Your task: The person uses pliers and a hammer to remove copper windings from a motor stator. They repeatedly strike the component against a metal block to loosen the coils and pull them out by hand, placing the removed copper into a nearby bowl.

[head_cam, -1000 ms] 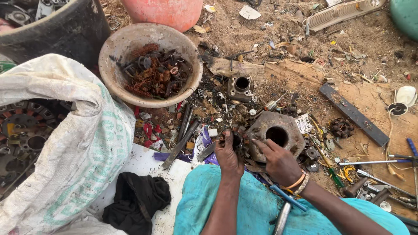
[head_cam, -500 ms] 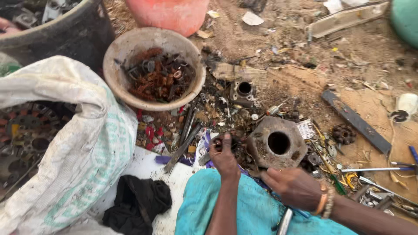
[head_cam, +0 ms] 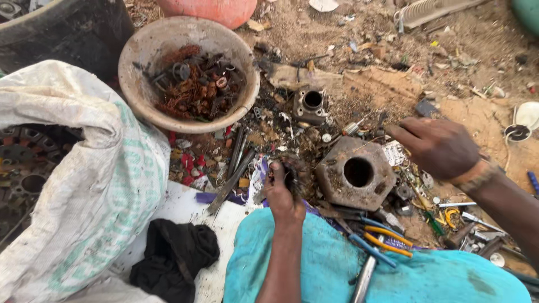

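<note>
**A:** Change noted: the right hand (head_cam: pixel 437 147) has been lifted off the hexagonal metal block (head_cam: pixel 355 173). A second ago it was pressed on the block's near edge; half a second ago it was drawn back toward the lap; now it is held above the scrap just right of the block, fingers loosely spread, nothing grasped.

**B:** And the left hand (head_cam: pixel 282 191)?

**A:** Barely moved. It is clenched on a small dark metal part (head_cam: pixel 289 173), pinched between thumb and fingers just left of the block. What kind of part cannot be told, too dark and half covered.

**B:** Block position?

**A:** It has stayed on the ground among the litter, bore facing up, touched by neither hand now. A smaller round casting (head_cam: pixel 310 105) is seen beyond it, well apart from both hands.

**B:** Meaning for the work?

**A:** Judged only: the block seems to have been let go for now, and attention is kept on the small part in the left grip. The right hand is free and nearest the loose bits beside the block.

**B:** Surroundings?

**A:** A bowl (head_cam: pixel 140 67) of rusty scrap is set up left, a white sack (head_cam: pixel 95 185) at far left, a black cloth (head_cam: pixel 177 255) on a white board near the knee. Pliers with yellow and blue handles (head_cam: pixel 376 241) are laid across the teal cloth (head_cam: pixel 314 269) on the lap.
</note>
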